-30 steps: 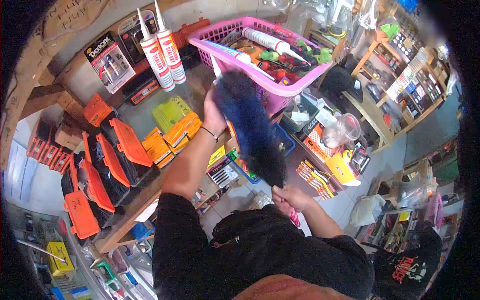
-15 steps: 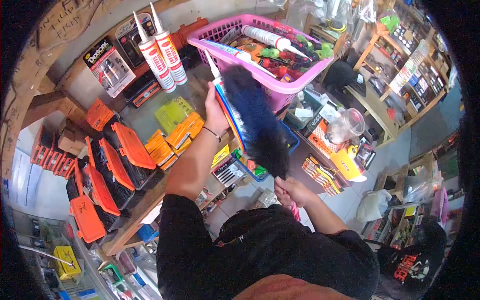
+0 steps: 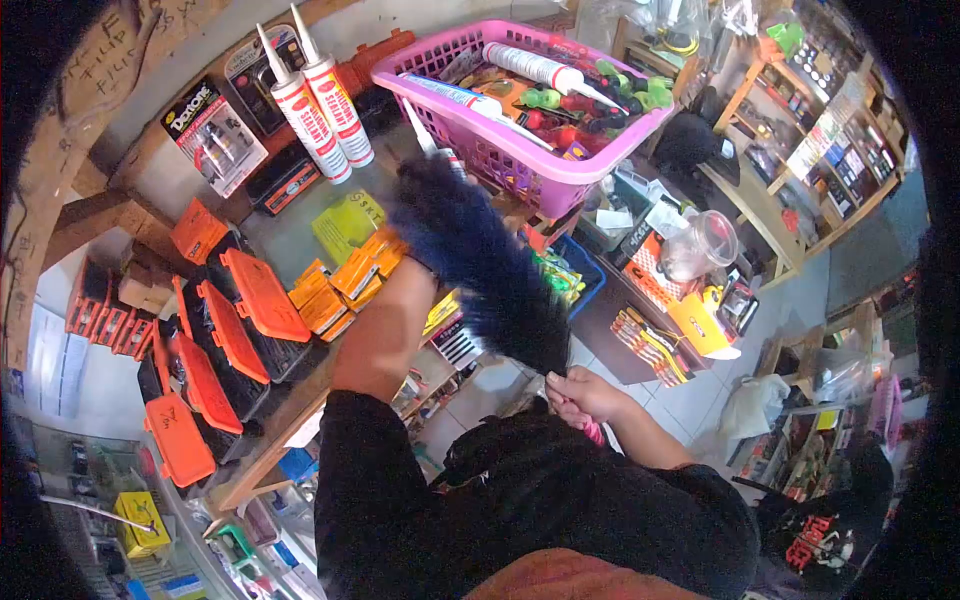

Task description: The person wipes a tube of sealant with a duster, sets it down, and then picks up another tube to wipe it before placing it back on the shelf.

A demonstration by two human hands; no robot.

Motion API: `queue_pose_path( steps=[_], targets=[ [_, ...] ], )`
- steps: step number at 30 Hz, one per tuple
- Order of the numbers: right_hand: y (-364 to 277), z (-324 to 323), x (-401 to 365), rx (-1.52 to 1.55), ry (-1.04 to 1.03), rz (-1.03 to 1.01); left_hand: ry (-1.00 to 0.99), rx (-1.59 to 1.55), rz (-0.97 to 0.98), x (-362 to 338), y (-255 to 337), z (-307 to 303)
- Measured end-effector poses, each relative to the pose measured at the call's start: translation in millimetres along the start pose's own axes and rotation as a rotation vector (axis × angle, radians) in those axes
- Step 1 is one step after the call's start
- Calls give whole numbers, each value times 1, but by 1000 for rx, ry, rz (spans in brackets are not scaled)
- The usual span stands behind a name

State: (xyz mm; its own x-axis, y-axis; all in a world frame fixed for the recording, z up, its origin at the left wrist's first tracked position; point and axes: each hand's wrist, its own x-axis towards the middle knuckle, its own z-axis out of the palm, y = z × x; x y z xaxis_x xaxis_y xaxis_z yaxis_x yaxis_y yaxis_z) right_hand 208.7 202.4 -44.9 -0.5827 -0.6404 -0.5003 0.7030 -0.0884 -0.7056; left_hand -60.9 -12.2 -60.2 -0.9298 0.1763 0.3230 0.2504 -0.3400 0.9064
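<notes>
A fluffy dark blue and black duster [image 3: 480,260] slants across the middle of the view. My right hand [image 3: 588,397] is closed around its pink handle [image 3: 594,432], low on the right. Behind the duster's fibres, my left hand [image 3: 418,266] is mostly hidden, only the wrist side showing. A sealant tube [image 3: 452,160] with a white nozzle sticks out above the duster, tilted. My left hand was seen gripping this tube half a second ago, and it is still held up there. Two silicone sealant tubes [image 3: 318,115] stand upright to the left.
A pink basket [image 3: 560,165] with tubes and green-and-red items stands at the back. Orange-lidded black cases [image 3: 265,295] and small orange boxes [image 3: 362,270] line the shelf at left. A clear plastic jar [image 3: 700,245] and packages sit on a counter at right.
The duster has swept left and upward over the tube, now covering my left hand and most of the tube. My right hand has shifted slightly left with the handle.
</notes>
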Motion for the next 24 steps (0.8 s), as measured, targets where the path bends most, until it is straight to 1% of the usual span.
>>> queue_pose_path(
  steps=[1, 2, 3, 5, 6, 7, 9, 10, 11, 13, 14, 15, 17, 19, 20, 21, 22, 23, 24],
  targets=[
    [-1, -2, 0, -24, 17, -40, 1, -488, -105, -5, 0, 2],
    [-1, -2, 1, 5, 75, -67, 30, -664, -221, -15, 35, 20],
    [-2, -1, 1, 11, 77, -70, 60, -841, -340, -24, 72, 39],
    [-5, -1, 0, 45, 81, -59, 71, -817, -230, -20, 62, 36],
    [-5, -1, -2, 41, 14, -13, 68, -866, -233, -19, 60, 35],
    [-4, -2, -4, 41, 15, -11, 68, -914, -237, -19, 58, 33],
    [-3, -5, -6, -102, -60, 13, 77, -744, -296, -18, 37, 16],
    [-1, -5, -4, -121, -7, -27, -4, -764, -271, -17, 28, 9],
    [-1, -6, -3, -120, -12, -26, -87, -782, -246, -16, 26, 5],
    [-2, -7, -2, 110, 49, -64, 138, -838, -310, -27, 80, 48],
    [-6, -5, -3, 139, 71, -66, 79, -839, -244, -26, 78, 43],
    [-7, -6, -5, 143, 69, -66, 93, -835, -240, -25, 74, 42],
    [-7, -8, -10, -62, -12, 9, 187, -819, -218, -26, 74, 45],
    [-15, -7, -17, -100, -15, -3, 111, -815, -302, -25, 53, 25],
    [-18, -8, -17, -143, -12, -14, 112, -800, -301, -25, 63, 32],
    [-20, -10, -15, -139, -25, -21, 95, -745, -245, -28, 80, 49],
    [-21, -12, -13, -40, 25, -40, 82, -691, -192, -31, 89, 58],
    [-21, -13, -13, 61, 77, -55, 127, -625, -209, -27, 88, 52],
    [-21, -14, -13, 63, 65, -57, 70, -699, -235, -28, 84, 50]
  ],
)
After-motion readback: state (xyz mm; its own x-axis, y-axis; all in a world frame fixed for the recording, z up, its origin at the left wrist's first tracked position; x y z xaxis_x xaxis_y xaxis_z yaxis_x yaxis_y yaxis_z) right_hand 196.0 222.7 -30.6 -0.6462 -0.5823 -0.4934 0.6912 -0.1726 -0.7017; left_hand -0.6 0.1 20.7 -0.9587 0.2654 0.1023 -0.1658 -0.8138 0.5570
